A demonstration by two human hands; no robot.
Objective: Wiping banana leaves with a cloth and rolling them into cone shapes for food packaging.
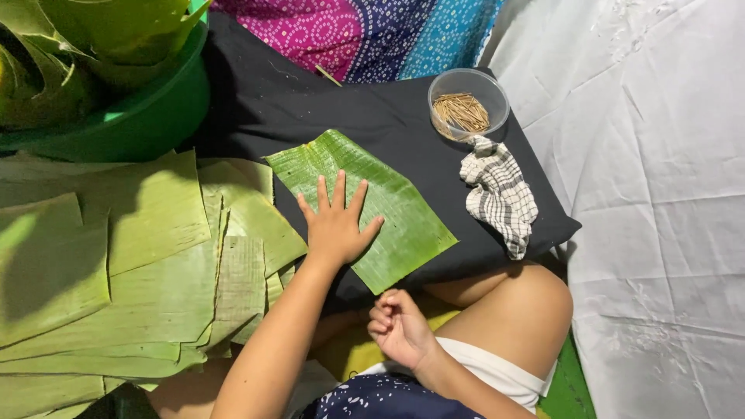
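I've got one cut banana leaf piece (365,203) lying flat on the black cloth (256,101), roughly centre of view, long axis running diag. from upper left to lower right, glossy side up w/ the ribs showing. My left hand (335,225) is pressed palm-down on its lower-left part, fingers (339,188) spread wide & straight, gripping nothing, just flat contact. My right hand (397,326) is off the leaf, just below its lower corner, above my lap; fingers curled loosely inward. Can't tell if there's anything small pinched inside that curl. My bent knee (520,310) sits right of that hand, at the cloth's near edge. Left of the leaf piece, a big stack of cut banana leaves (124,271), overlapping in layers, paler and duller, its nearest edges just beside my left wrist. Above the stack, top-left corner, a green plastic basin (155,109) w/ rolled or folded leaves in it. To the upper right on the black cloth, well apart from the hands, a clear round container (497,93) holding thin wooden sticks (462,112). A black-and-white checked rag (500,194) lies crumpled just below it, touching its rim. White sheet (660,194) covers the right side; patterned pink/blue fabric (365,35) at top.
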